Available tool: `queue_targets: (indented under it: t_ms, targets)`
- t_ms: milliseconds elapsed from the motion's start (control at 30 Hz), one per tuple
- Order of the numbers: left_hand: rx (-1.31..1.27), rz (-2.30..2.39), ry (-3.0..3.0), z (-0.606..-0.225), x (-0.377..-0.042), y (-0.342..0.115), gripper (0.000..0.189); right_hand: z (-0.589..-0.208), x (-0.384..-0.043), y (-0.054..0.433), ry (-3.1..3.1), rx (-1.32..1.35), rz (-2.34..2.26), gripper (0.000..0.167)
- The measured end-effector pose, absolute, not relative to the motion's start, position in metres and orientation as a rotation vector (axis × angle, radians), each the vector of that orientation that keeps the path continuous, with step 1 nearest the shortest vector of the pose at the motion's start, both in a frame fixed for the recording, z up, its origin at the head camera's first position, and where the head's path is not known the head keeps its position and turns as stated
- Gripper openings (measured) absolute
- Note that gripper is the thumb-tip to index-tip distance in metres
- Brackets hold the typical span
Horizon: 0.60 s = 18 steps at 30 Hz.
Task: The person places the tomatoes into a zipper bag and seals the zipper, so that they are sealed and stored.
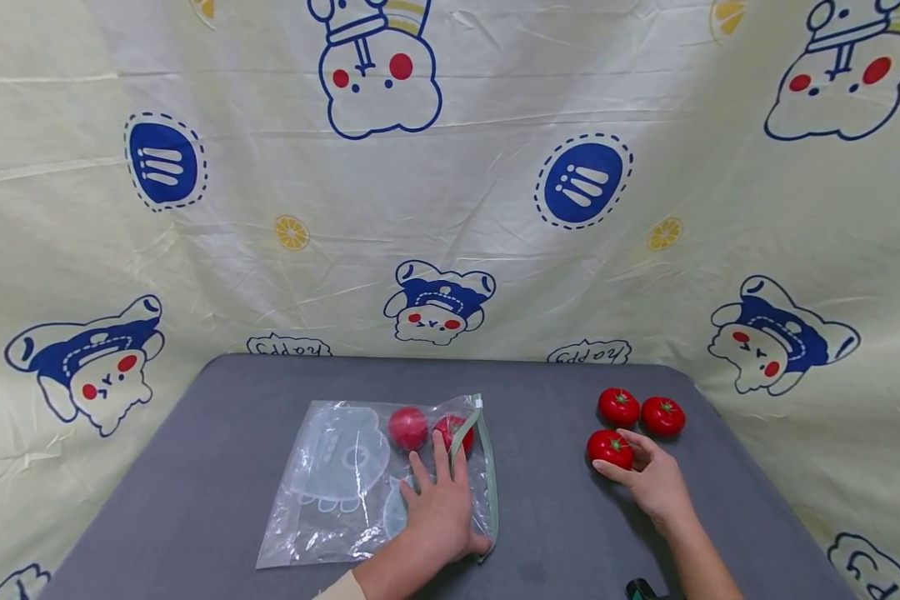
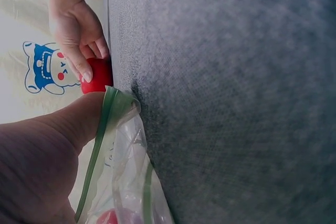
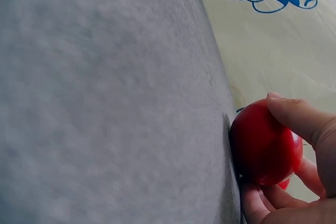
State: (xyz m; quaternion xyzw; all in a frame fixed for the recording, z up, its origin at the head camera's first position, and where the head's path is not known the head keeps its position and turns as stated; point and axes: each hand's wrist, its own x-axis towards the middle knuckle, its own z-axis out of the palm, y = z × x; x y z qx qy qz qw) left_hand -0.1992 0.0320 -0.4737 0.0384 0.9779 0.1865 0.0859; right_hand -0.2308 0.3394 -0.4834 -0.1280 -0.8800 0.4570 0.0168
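Note:
A clear zip bag (image 1: 292,533) with a green-edged mouth lies flat on the table, its mouth towards the right. Inside it are two red tomatoes, one (image 1: 408,427) plainly visible and another (image 1: 446,425) partly covered by fingers. My left hand (image 1: 442,512) rests on the bag with spread, straight fingers, the thumb at the green zip strip (image 2: 97,166). Over to the right, my right hand (image 1: 662,485) grips a tomato (image 1: 607,448) between thumb and fingers. In the right wrist view this tomato (image 3: 265,145) sits close against the grey tabletop.
Two more tomatoes, one (image 1: 618,407) and another (image 1: 663,416), stand just behind the right hand. A small dark object (image 1: 641,589) shows at the front edge of the view. Behind the grey table (image 1: 540,533) hangs a printed cream curtain (image 1: 495,183).

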Motion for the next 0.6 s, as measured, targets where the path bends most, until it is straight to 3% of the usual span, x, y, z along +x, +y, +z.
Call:
queue_targets:
  t_ms: [600]
  targets:
    - [0.143, 0.569, 2.915, -0.4707, -0.1988, 0.0297, 0.131, -0.486, -0.2244, 0.3332, -2.691, -0.373, 1.453, 0.085]
